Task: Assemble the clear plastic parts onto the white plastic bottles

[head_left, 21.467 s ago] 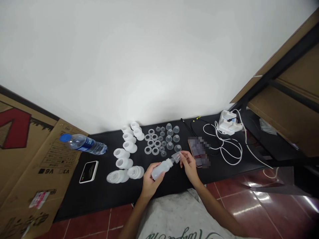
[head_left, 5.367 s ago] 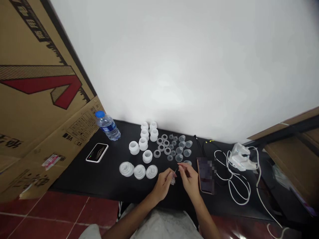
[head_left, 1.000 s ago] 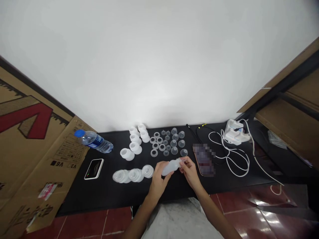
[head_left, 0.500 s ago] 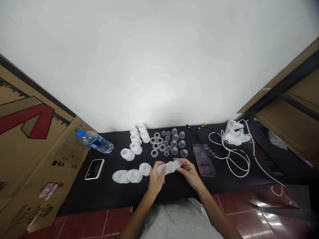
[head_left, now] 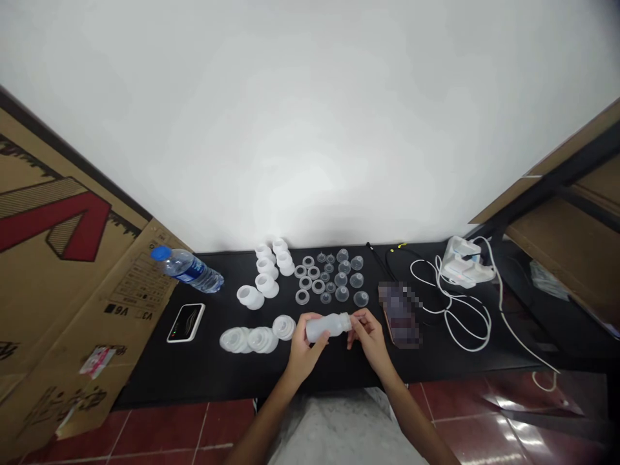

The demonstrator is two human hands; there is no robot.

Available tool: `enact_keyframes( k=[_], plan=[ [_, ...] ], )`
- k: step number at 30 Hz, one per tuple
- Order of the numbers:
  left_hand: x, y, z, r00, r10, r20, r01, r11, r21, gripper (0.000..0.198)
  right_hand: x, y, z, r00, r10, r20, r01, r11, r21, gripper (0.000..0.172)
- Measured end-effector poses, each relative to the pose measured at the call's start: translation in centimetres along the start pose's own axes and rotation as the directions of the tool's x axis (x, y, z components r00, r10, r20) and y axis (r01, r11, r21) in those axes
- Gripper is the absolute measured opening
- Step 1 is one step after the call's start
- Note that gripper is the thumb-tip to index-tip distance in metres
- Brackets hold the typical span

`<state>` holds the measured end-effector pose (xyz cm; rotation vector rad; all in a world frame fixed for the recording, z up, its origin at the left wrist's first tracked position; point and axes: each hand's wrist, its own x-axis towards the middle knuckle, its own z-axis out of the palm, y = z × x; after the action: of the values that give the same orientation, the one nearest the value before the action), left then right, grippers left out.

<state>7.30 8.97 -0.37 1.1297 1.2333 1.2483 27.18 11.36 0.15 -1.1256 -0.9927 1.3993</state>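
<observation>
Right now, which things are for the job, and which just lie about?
Likely for the job: held bottle, open white bottles, clear rings, clear teats, domed caps, topped bottles.

Likely just lying about: water bottle, phone, white-edged device, white adapter, cardboard box.

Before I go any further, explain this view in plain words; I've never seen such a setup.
There is no machine here: the left grip and right grip are a person's bare hands. The picture comes from a camera worn on that person's head, looking forward and down. On the black table are open white bottles, clear rings, clear domes, a phone and a blue-capped water bottle. The left grip is wrapped around a whitish bottle; the right grip has its fingertips at the neck. Whether they pinch anything small is unclear.
</observation>
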Motion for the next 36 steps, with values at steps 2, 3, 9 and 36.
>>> enact_keyframes(
  k=[2,3,9,36],
  plan=[
    [0.0,-0.1,0.0,1.0,0.006,0.001,-0.006,1.0,-0.025,0.045,-0.1,-0.1,0.0,1.0,0.02,-0.013,-0.021,0.992,-0.127,0.051],
    [0.0,-0.1,-0.1,1.0,0.001,-0.001,-0.001,0.999,-0.042,0.045,-0.2,-0.2,0.0,0.999,0.023,-0.022,-0.027,0.982,-0.186,0.057],
    [0.3,-0.2,-0.2,0.999,-0.027,-0.026,0.024,0.995,-0.098,0.04,-0.3,-1.1,-0.8,1.0,-0.013,0.028,0.02,0.96,-0.279,0.053],
    [0.1,0.1,-0.2,0.994,0.097,0.05,-0.095,0.995,-0.032,0.038,0.1,-1.2,-1.6,0.991,0.089,0.098,-0.059,0.961,-0.27,0.056]
  ],
)
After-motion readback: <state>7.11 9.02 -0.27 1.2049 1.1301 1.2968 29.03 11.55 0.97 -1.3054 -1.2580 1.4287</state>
